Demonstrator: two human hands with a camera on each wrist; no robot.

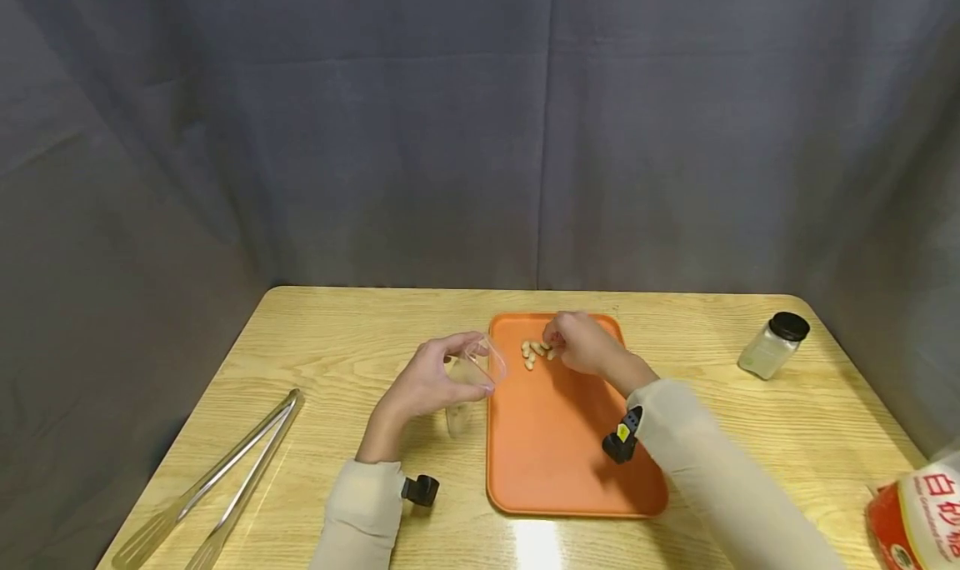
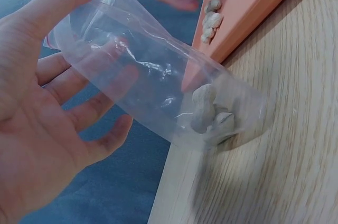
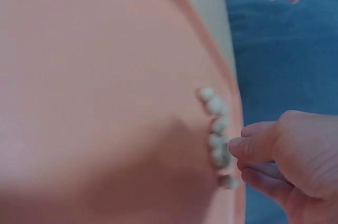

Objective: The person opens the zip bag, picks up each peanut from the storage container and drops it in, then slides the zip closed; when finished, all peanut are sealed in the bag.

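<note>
My left hand (image 1: 433, 378) grips a clear zip bag (image 2: 150, 57) near its mouth, thumb on one side and fingers around the other, beside the tray's left edge. Peanuts (image 2: 203, 109) lie at the bottom of the bag, which hangs close over the table. Several more peanuts (image 1: 530, 353) form a short row near the far end of an orange tray (image 1: 551, 453). At that row is my right hand (image 1: 588, 347), thumb and fingers bent together with the thumb tip against a peanut (image 3: 224, 155). Whether a nut is pinched between them is hidden.
Metal tongs (image 1: 251, 457) lie spread at the table's left. To the right stands a glass jar (image 1: 768, 353) with a black lid, and a red and white sugar bag (image 1: 918, 512) is at the near right corner. A dark curtain (image 1: 405, 153) hangs behind the table.
</note>
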